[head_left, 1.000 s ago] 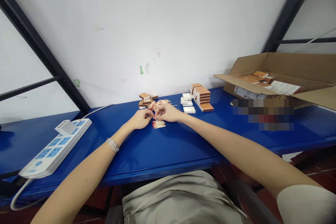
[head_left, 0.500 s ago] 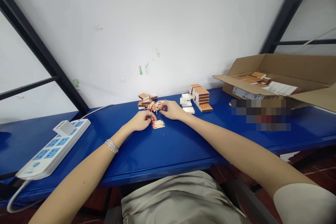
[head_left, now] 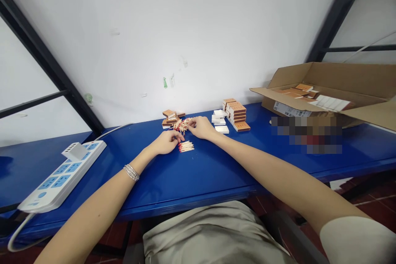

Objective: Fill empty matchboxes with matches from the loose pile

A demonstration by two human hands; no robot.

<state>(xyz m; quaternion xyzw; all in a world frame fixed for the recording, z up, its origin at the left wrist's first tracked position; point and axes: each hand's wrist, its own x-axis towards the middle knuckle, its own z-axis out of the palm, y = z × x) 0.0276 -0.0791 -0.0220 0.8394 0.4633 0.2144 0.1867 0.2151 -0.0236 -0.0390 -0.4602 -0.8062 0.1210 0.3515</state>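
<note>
A neat row of matches (head_left: 187, 146) lies on the blue table with the red heads to the left. Beside those heads is my left hand (head_left: 167, 142), its curved fingers slightly apart and nothing visible between them. Just behind, a loose pile of matches (head_left: 180, 125) lies in a tangle. At the right edge of the pile, my right hand (head_left: 201, 127) pinches a match with thumb and forefinger; its fingertips partly hide it. Several orange-brown matchboxes (head_left: 169, 114) sit against the back of the pile.
White matchbox trays (head_left: 222, 129) and stacked matchboxes (head_left: 237, 112) stand to the right. An opened cardboard box (head_left: 346, 75) with more matchboxes is farther right, near a blurred patch. A white power strip (head_left: 62, 179) lies along the left, and a wall (head_left: 198, 41) rises behind.
My right hand has shifted slightly left, into the edge of the loose pile, its fingers drawn closer together. My left hand stays by the row of matches.
</note>
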